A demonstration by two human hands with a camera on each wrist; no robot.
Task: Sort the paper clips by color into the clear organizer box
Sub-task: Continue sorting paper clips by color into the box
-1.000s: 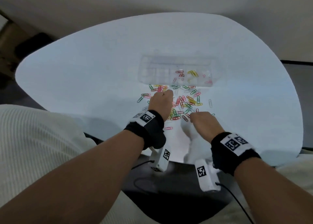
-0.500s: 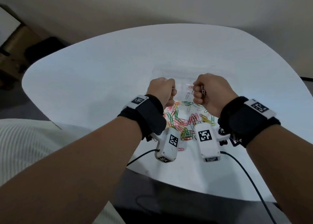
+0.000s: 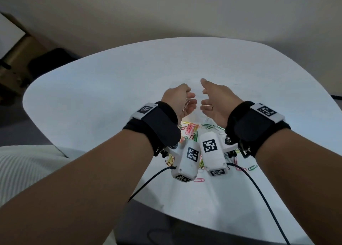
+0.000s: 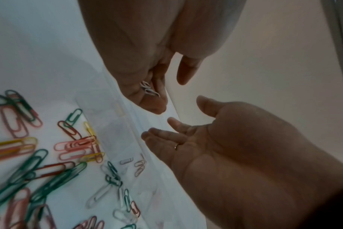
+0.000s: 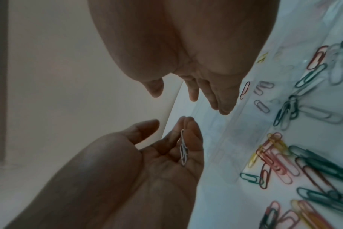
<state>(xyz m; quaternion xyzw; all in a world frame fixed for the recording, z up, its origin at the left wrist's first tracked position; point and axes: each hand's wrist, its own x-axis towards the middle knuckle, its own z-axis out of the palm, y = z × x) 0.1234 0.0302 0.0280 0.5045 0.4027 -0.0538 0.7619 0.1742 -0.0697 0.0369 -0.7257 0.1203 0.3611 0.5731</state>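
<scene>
Both hands hover above the white table (image 3: 103, 96), palms facing each other. My left hand (image 3: 186, 101) cups a few white paper clips (image 3: 187, 105) in its curled fingers; they show on its fingers in the left wrist view (image 4: 149, 90) and the right wrist view (image 5: 183, 149). My right hand (image 3: 207, 97) is open and empty, fingers relaxed, a ring on one finger. The clear organizer box (image 4: 116, 122) lies under the hands, with a few clips inside, and is mostly hidden in the head view. A pile of coloured paper clips (image 3: 191, 129) lies on the near side of the box.
Loose clips in green, red, pink, yellow and white (image 4: 49, 167) spread over the table toward me. Wrist camera cables (image 3: 148, 180) trail off the near table edge. A cardboard box (image 3: 22, 59) and a dark object stand on the floor at the far left.
Both hands have risen from the clip pile. The right hand, a fist around clips half a second ago, is now open and empty. White clips now lie in the left hand.
</scene>
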